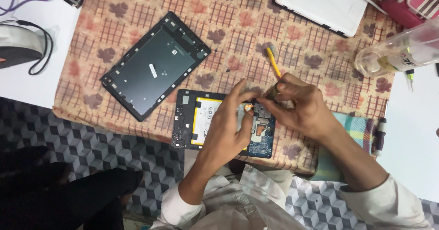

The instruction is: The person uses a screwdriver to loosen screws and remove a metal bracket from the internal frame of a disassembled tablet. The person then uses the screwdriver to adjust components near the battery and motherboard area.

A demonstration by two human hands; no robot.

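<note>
Opened tablet (224, 125) sits at the near edge of the leaf-patterned cloth (228, 38), back off, pale battery (206, 120) and blue circuit board (263, 141) exposed. My left hand (228, 125) is laid over the middle of it, fingers spread loosely, index fingertip down near the small orange part (248, 106) at the top edge of the board; it's pressing or steadying, not pinching anything I can make out. My right hand (299, 104) is just beside it, over the board's upper right corner, thumb and fingers pressed together around the lower end of a yellow toothbrush (273, 63). The handle runs up and away from me, bristle head at the far end, clear of the tablet. Which end of the brush meets the board is hidden by my fingers. The removed back cover (153, 65) lies tilted, inside face up, to the left, apart from the tablet. A white tablet (320, 3) is at the far right of the cloth, a clear plastic bottle (398, 51) lies on its side at the right edge, and a folded checked cloth (354, 129) is under my right forearm.
</note>
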